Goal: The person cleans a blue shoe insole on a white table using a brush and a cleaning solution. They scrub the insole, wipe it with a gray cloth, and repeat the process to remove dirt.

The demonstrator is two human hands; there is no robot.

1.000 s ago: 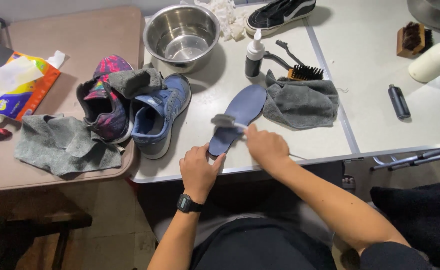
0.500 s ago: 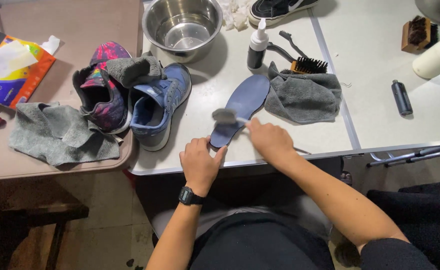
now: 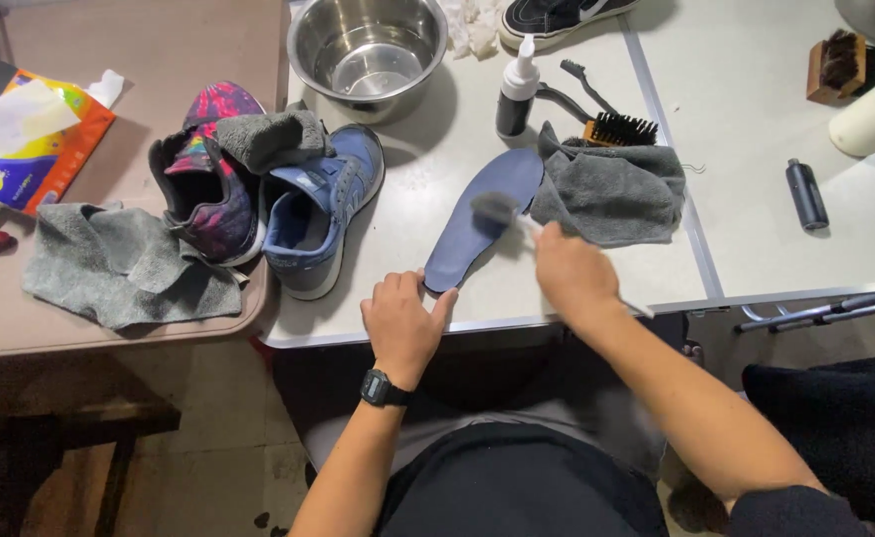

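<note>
White tabletop (image 3: 596, 268) | blue insole (image 3: 477, 224) lies flat at centre | left hand (image 3: 402, 318) at 6 o'clock, fingers pressed on insole heel | right hand (image 3: 572, 273) at 3 o'clock, closed around small brush (image 3: 497, 209) on insole | steel bowl (image 3: 368, 50) at 12 | brown table (image 3: 109, 328) at 9 | dim floor below.

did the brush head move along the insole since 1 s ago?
Yes. The brush head now sits farther up the blue insole, toward the grey cloth.

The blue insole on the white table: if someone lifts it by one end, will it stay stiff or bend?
The blue insole looks thin and flat, so it would probably droop and feel light. The left hand pins its heel end, suggesting it slides easily.
</note>
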